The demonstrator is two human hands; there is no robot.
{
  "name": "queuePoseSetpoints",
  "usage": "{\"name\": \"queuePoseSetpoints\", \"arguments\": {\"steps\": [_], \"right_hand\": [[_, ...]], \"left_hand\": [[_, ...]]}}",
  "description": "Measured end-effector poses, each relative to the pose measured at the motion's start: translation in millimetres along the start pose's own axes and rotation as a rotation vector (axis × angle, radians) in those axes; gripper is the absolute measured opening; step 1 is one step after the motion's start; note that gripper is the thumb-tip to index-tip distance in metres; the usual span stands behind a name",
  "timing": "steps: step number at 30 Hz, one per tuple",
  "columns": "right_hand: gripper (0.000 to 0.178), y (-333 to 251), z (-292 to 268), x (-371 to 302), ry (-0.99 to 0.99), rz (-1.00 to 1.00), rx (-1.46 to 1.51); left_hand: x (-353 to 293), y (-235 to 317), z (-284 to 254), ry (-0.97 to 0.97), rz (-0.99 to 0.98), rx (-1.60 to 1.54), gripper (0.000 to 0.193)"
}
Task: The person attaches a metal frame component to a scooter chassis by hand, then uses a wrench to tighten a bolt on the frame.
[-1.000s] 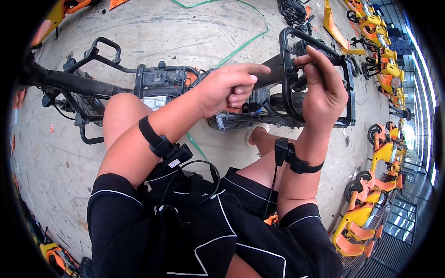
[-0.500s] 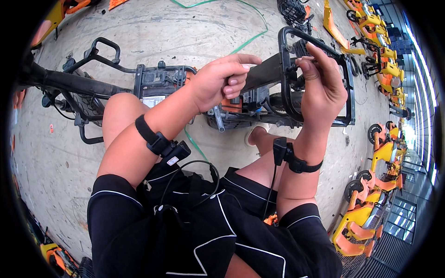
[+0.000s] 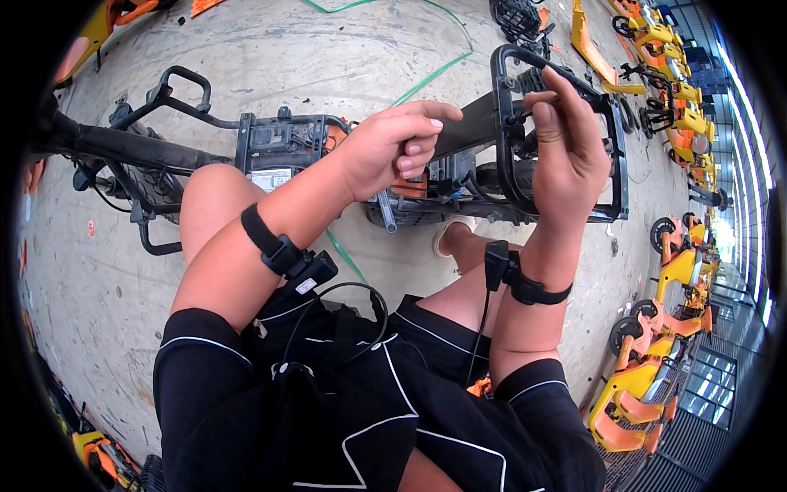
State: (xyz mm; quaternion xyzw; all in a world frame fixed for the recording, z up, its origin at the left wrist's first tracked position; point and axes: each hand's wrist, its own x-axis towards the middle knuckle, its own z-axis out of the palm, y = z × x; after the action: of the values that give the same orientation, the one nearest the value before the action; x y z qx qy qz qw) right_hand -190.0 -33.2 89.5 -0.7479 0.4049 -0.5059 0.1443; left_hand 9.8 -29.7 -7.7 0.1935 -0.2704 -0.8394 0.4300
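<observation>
A stripped black electric scooter frame (image 3: 205, 156) stands across in front of me, with a black battery-like box (image 3: 283, 139) at its middle. My left hand (image 3: 398, 143) hovers above it, index finger stretched forward, thumb against it and the other fingers curled; anything inside is hidden. At the looped black rack (image 3: 500, 135), my right hand (image 3: 571, 156) is raised, index finger extended apart from the thumb, another fingertip bent beside the bar. Whether it touches the bar I cannot tell. Below my left hand, a silver bar with a round end (image 3: 387, 213) hangs down.
Rows of yellow and orange scooters (image 3: 656, 361) line the right side. A green strap (image 3: 426, 82) trails across the concrete floor (image 3: 328, 57). Black parts (image 3: 520, 20) and an orange panel (image 3: 592, 49) lie at the far right. My bent knee (image 3: 217, 201) is close to the frame.
My left index finger has straightened a little, and the curled fingers have barely shifted. My right hand has moved slightly left. The frame has hardly moved.
</observation>
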Motion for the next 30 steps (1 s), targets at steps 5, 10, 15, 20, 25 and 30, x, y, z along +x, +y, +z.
{"name": "queuePoseSetpoints", "arguments": {"steps": [5, 10, 15, 20, 25, 30], "right_hand": [[0.029, -2.2, 3.8, 1.2, 0.018, 0.054, -0.027], [0.031, 1.0, -1.2, 1.6, -0.015, 0.082, 0.101], [0.036, -0.4, -3.8, 3.6, -0.056, 0.152, 0.3], [0.036, -3.3, 1.9, 2.6, -0.047, 0.147, 0.285], [0.034, -0.2, 2.8, -0.6, 0.039, 0.11, 0.068], [0.032, -2.2, 4.8, -2.2, 0.084, 0.107, 0.192]], "left_hand": [[-0.2, 0.2, -0.8, 0.002, -0.004, -0.003, 0.035], [0.2, 0.1, -1.5, -0.014, -0.006, 0.003, 0.035], [0.3, -0.6, -3.9, -0.009, -0.008, 0.009, 0.034], [1.0, 0.8, -2.1, -0.01, -0.009, 0.009, 0.034], [1.5, -0.7, -3.5, -0.011, -0.009, 0.009, 0.034], [0.9, -0.3, -1.3, -0.007, -0.015, 0.01, 0.033]]}}
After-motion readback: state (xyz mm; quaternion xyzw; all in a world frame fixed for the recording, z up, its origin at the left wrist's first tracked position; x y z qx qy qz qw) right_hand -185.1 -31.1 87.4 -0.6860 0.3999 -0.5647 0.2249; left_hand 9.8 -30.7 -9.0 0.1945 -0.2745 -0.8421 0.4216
